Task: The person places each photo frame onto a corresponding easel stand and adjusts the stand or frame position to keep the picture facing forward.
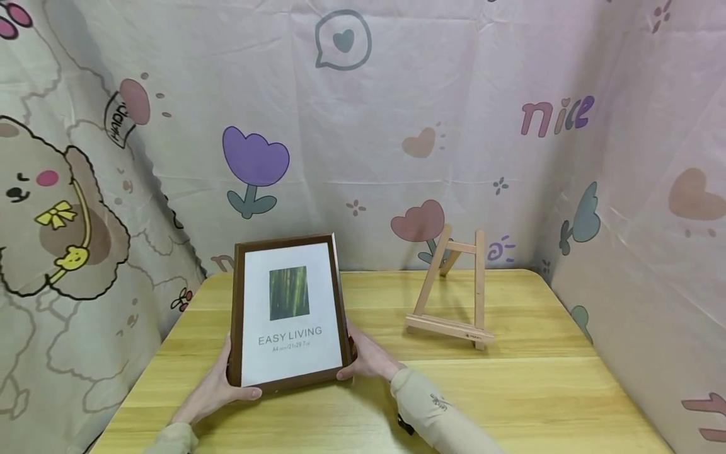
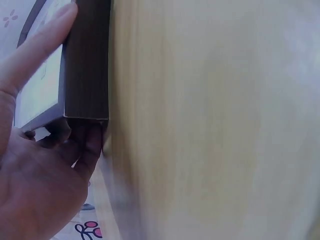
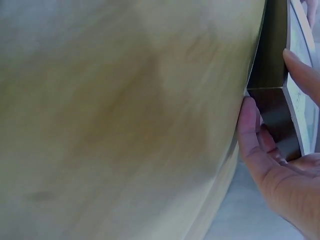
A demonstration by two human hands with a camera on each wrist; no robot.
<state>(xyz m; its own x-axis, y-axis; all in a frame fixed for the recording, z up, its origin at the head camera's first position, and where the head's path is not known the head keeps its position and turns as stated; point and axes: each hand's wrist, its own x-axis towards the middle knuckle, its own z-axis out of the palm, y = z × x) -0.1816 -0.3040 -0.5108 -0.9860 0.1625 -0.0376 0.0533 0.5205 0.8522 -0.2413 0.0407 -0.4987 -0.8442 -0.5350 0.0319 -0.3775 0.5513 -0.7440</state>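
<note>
A brown picture frame (image 1: pixel 292 380) with a white insert reading "EASY LIVING" and a small green bamboo picture leans back slightly, facing me. My left hand (image 1: pixel 214 388) grips its lower left corner, thumb over the front edge and fingers round the side. At the lower right corner my right hand (image 1: pixel 368 354) holds it the same way. Close up in the left wrist view, the dark edge of the picture frame (image 2: pixel 87 65) lies between thumb and fingers. The right wrist view shows fingers (image 3: pixel 250 130) curled behind the frame's corner (image 3: pixel 275 112).
On the right of the wooden table (image 1: pixel 539 391) stands a small wooden easel (image 1: pixel 450 326) with a ledge across its front. Behind the table hangs a printed cloth (image 1: pixel 351 126) with flowers and hearts, and it continues along both sides.
</note>
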